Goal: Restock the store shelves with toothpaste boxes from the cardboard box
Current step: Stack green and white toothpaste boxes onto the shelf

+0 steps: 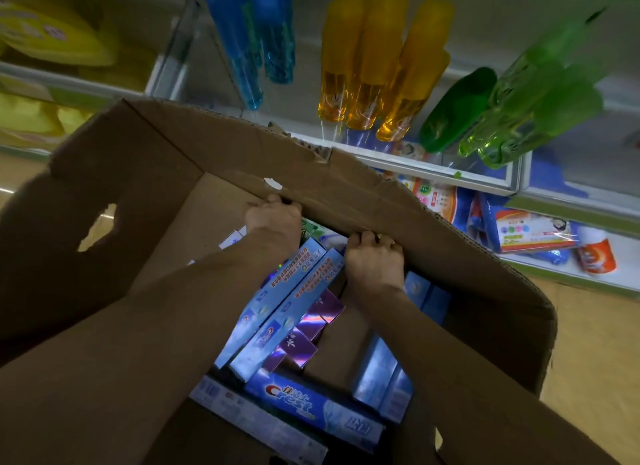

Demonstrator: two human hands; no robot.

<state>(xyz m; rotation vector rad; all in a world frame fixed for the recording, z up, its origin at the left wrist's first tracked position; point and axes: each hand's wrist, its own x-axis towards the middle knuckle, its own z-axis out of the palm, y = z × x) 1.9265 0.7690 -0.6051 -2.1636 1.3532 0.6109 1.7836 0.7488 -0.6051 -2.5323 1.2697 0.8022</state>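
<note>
Left hand [273,219] and right hand [374,257] each clamp on the far rim of the cardboard box [346,184]; the toothpaste boxes [287,312] lie inside it, just beneath both hands (blue pair running lengthwise toward the person)

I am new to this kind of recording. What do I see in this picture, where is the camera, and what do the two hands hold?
There is no machine here: a person works with bare hands. The one camera sits on the person's head and looks forward and down. Both arms reach across an open cardboard box. The left hand and the right hand each curl their fingers over the edge of its far flap. Inside lie blue Crest toothpaste boxes and shiny purple boxes; none is held yet. Behind the box are store shelves with blue bottles, orange bottles and green bottles.
</note>
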